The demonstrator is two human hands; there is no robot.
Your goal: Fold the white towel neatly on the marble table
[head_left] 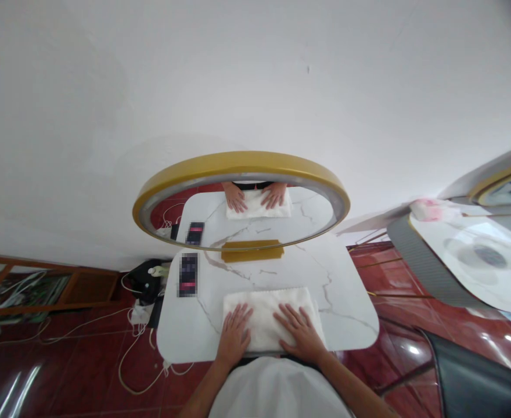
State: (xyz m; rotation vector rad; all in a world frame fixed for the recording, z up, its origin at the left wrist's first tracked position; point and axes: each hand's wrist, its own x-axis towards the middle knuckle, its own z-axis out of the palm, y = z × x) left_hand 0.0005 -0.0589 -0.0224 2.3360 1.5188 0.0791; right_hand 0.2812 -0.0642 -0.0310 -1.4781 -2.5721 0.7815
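Note:
A folded white towel point(266, 325) lies flat at the near edge of a white marbled table point(299, 273). My left hand point(234, 334) rests palm down on the towel's left side, fingers stretched out. On its right side my right hand point(301, 334) also lies flat, with the fingers spread. Neither hand grips anything; bare cloth shows between them. Both hands and the towel appear again in the round gold-framed mirror point(242, 159) beyond.
The mirror's gold base point(252, 251) stands at the table's back. A blurred-out phone-like object point(188, 274) lies at the left. Cables and a black bag point(144, 278) are on the floor at left. A black chair point(477, 371) and second table point(473, 249) stand at right.

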